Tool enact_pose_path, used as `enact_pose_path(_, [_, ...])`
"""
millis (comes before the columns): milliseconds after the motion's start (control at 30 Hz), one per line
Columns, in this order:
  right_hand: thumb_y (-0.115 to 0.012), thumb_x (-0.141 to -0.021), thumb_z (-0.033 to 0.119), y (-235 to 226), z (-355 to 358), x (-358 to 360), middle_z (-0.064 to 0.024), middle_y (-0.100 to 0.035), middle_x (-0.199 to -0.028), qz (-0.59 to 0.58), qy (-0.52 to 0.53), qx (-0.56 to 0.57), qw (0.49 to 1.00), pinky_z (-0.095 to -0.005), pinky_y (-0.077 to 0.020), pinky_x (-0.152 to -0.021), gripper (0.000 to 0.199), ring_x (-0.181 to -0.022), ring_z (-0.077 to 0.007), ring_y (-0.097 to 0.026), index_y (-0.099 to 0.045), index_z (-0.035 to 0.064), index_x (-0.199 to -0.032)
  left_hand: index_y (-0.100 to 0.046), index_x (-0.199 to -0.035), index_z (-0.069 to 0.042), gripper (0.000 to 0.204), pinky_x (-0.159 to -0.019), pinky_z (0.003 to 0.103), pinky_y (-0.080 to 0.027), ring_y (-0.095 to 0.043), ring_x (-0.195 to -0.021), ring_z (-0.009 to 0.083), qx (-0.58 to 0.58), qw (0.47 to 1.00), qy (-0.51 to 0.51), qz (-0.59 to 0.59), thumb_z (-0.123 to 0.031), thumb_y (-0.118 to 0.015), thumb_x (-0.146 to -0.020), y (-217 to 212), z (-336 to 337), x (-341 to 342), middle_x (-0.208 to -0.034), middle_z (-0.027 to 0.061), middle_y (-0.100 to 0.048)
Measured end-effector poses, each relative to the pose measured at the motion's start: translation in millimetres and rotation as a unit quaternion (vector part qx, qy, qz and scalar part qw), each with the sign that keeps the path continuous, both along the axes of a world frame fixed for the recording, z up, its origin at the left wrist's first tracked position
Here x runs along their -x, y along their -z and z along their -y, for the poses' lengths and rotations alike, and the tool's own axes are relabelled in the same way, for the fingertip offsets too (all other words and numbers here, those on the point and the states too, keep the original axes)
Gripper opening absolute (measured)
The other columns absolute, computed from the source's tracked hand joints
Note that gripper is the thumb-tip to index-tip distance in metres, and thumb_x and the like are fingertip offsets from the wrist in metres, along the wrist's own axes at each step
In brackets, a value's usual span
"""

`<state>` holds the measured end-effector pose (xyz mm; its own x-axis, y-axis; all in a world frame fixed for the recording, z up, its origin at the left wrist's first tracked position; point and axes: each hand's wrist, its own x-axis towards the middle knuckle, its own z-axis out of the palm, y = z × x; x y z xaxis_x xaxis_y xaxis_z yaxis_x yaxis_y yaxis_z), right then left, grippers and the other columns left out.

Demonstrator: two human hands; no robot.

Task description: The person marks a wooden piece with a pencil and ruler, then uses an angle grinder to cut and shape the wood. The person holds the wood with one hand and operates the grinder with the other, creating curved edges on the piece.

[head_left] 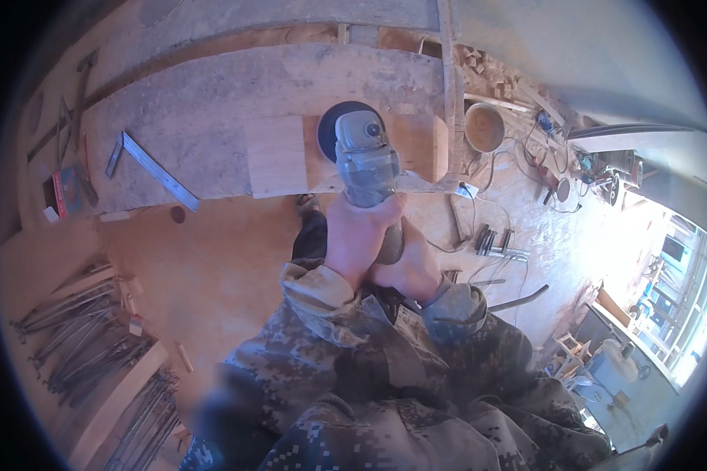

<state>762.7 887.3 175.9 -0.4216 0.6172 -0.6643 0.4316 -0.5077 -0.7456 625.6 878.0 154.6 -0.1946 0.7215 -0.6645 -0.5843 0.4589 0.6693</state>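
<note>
With both hands I hold an angle grinder (367, 169) over the workbench (204, 94). My left hand (355, 235) is closed around its body, just behind the grey head. Farther back, my right hand (412, 267) wraps the rear of the handle. The dark round disc (327, 133) shows past the left side of the head. Below the disc lies a pale wooden board (277, 153) along the near part of the bench top; the grinder hides its middle. Whether the disc touches the board, I cannot tell.
A metal try square (161, 170) lies on the bench at left, with a red box (67, 192) and a hammer (84, 74) beyond. A round container (485, 127) stands right of the bench, near cables and tools. Clamps (78, 337) are piled at lower left.
</note>
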Motion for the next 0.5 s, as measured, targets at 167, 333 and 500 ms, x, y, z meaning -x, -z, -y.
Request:
enact_pose_path(167, [-0.086, -0.070, 0.014, 5, -7, 4, -0.0165, -0.060, -0.137, -0.028, 0.004, 0.015, 0.999, -0.0412, -0.0518, -0.109, 0.088, -0.128, -0.0273, -0.063, -0.049, -0.0053, -0.147, -0.079, -0.103, -0.001, 0.019, -0.075, 0.031, -0.057, -0.070, -0.080, 0.0110, -0.001, 1.000, 0.004, -0.017, -0.013, -0.083, -0.089, -2, -6, 6, -0.092, 0.0027, -0.077])
enact_pose_path(333, [-0.093, -0.066, 0.019, 11, 5, -5, -0.0135, -0.072, -0.126, -0.017, 0.061, -0.026, 0.998, -0.0390, -0.0559, -0.101, 0.086, -0.116, -0.0224, -0.070, -0.056, -0.0041, -0.141, -0.079, -0.100, -0.001, 0.020, -0.074, 0.032, -0.057, -0.069, -0.079, 0.0111, 0.014, 0.999, 0.029, 0.027, -0.015, -0.085, -0.087, 3, -6, -4, -0.090, 0.0031, -0.076])
enact_pose_path(500, [-0.093, -0.067, 0.017, 0, 17, -18, -0.0141, -0.072, -0.124, -0.004, 0.092, 0.012, 0.996, -0.0386, -0.0578, -0.097, 0.085, -0.112, -0.0217, -0.071, -0.056, -0.0039, -0.140, -0.079, -0.098, -0.001, 0.021, -0.073, 0.032, -0.056, -0.069, -0.078, 0.0118, 0.009, 0.998, 0.063, 0.000, -0.016, -0.086, -0.086, 3, 0, -19, -0.090, 0.0036, -0.076])
